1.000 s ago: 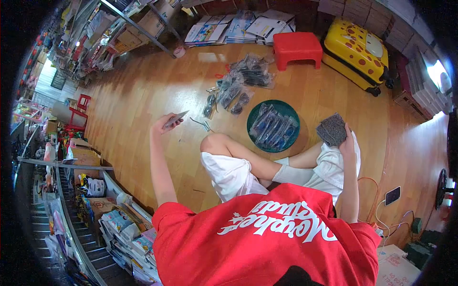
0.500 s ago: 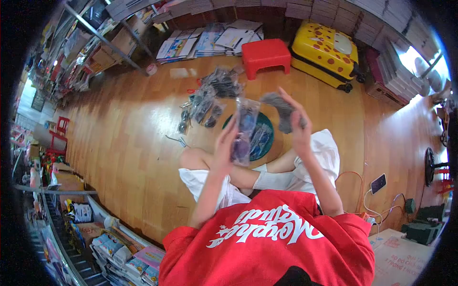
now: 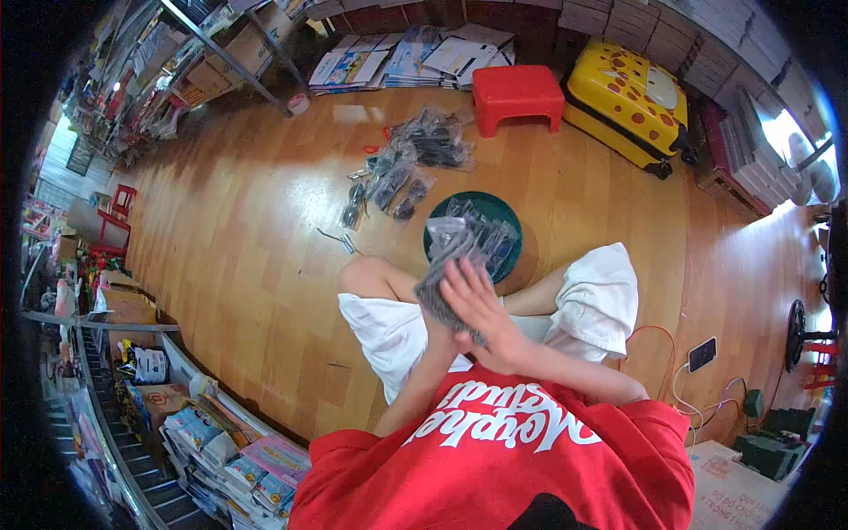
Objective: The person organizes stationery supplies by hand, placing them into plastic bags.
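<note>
In front of my lap my left hand (image 3: pixel 438 334) holds a clear plastic sleeve (image 3: pixel 452 231) of sunglasses, partly covered by a grey cloth (image 3: pixel 431 290). My right hand (image 3: pixel 481 309) lies across the cloth with its fingers stretched out, pressing it against the sleeve. Most of my left fingers are hidden beneath. Just beyond stands a round dark green basin (image 3: pixel 516 253) with several plastic-wrapped glasses (image 3: pixel 496 237) in it. More bagged sunglasses (image 3: pixel 402 190) lie on the floor ahead to the left, with one pair (image 3: pixel 353 205) slightly apart.
A red stool (image 3: pixel 518 93) and a yellow giraffe-patterned suitcase (image 3: pixel 627 106) stand at the back. Booklets (image 3: pixel 415 62) lie in stacks beside them. Shelving with goods (image 3: pixel 221 433) runs along the left. A phone (image 3: pixel 702 354) with cables lies at the right, near a cardboard box (image 3: pixel 733 490).
My right hand has brought the grey cloth leftward and down onto the plastic sleeve. My left hand has drawn the sleeve nearer my body. The two hands now meet.
</note>
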Demonstrator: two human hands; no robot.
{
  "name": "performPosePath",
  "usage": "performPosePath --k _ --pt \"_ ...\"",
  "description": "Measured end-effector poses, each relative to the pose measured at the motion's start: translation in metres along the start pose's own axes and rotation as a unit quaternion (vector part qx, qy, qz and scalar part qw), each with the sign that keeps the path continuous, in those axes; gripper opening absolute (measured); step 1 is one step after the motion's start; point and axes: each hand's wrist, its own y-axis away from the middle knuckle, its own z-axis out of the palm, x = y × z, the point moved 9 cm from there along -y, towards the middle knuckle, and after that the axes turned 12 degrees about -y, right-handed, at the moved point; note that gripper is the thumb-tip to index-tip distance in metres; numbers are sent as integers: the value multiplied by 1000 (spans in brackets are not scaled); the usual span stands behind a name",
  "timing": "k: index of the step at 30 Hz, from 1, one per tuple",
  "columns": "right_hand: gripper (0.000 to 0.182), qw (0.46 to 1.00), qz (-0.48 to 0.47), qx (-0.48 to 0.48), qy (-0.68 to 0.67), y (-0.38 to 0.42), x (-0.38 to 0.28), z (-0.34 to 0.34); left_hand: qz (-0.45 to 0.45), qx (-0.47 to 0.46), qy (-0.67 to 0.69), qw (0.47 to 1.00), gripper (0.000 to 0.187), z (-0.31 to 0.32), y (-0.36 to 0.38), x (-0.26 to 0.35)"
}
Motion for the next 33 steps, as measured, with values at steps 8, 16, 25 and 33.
performPosePath --k 8,16,25,33 --pt "58 997 -20 57 -51 -22 -9 -4 128 -27 28 991 51 4 -6 40" --pt "58 990 -21 123 -69 -37 1 -30 177 20 -424 888 47 57 7 95" --pt "61 992 1 -6 -130 -7 -2 18 84 190 -489 847 35 -6 -21 113" --pt "59 979 25 153 -136 -46 22 -44 268 112 -543 788 40 55 10 90"
